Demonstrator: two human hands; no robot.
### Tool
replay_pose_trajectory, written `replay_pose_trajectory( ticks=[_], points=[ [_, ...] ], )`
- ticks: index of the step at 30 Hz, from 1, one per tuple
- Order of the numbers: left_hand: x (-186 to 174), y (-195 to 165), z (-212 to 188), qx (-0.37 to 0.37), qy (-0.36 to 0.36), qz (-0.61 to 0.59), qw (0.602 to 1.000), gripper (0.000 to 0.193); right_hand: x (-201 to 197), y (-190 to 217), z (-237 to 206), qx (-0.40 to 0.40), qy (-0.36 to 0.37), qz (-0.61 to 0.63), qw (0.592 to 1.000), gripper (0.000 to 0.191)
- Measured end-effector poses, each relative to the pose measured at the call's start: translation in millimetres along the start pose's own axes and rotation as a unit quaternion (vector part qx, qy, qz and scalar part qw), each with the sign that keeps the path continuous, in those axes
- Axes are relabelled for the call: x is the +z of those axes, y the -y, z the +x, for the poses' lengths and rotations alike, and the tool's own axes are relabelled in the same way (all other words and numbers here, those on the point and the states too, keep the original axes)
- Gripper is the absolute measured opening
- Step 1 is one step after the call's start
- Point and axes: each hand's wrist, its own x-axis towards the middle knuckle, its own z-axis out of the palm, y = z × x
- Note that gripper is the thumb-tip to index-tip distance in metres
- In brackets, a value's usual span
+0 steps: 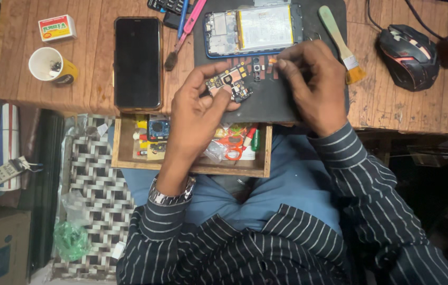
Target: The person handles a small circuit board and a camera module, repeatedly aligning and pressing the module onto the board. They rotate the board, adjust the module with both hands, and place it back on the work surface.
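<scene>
Looking down from above, we see our two hands at work over a dark repair mat [266, 103] on a worn wooden table [50, 87]. Our left hand [200, 108] grips a small phone circuit board [229, 82] between thumb and fingers, holding it just above the near part of the mat. Our right hand [311, 84] is curled, its thumb and forefinger pinched together on a small orange-tipped piece just to the right of the board; we cannot tell exactly what that piece is. On the far side of the mat lies an opened smartphone [253, 29], back cover off, its battery and inner parts showing. To the left of the mat rests a second smartphone with a dark screen [138, 63], and further left stand a small paper cup [50, 64] and a small red and white box [56, 27]. A green-handled brush [340, 42] lies at the right edge of the mat, with a black computer mouse [407, 55] beyond it. Pink and blue tools [187, 24] lie at the far edge. Near us, under the table edge, an open wooden drawer [189, 168] holds orange-handled scissors [233, 148] and small odds and ends. Striped sleeves cover both our arms, and a metal watch [171, 196] circles the left wrist.
</scene>
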Motion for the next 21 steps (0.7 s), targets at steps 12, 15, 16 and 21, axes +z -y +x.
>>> replay_pose_trajectory(
  ticks=[12,15,16,21],
  points=[
    [9,-13,-1,-0.021,-0.007,0.072,0.997,0.036,-5,6,-4,-0.079,0.034,0.061,0.994,0.008],
    [11,-14,-1,-0.023,0.006,0.078,0.997,0.034,-4,9,-5,-0.090,0.040,0.048,0.994,0.009],
    [11,-14,-1,-0.025,0.008,0.082,0.996,0.034,-3,11,-5,-0.101,0.043,0.042,0.993,0.010],
    [10,-14,0,-0.026,0.026,0.089,0.995,0.034,0,13,-4,-0.165,0.049,-0.024,0.985,0.013]
  ],
)
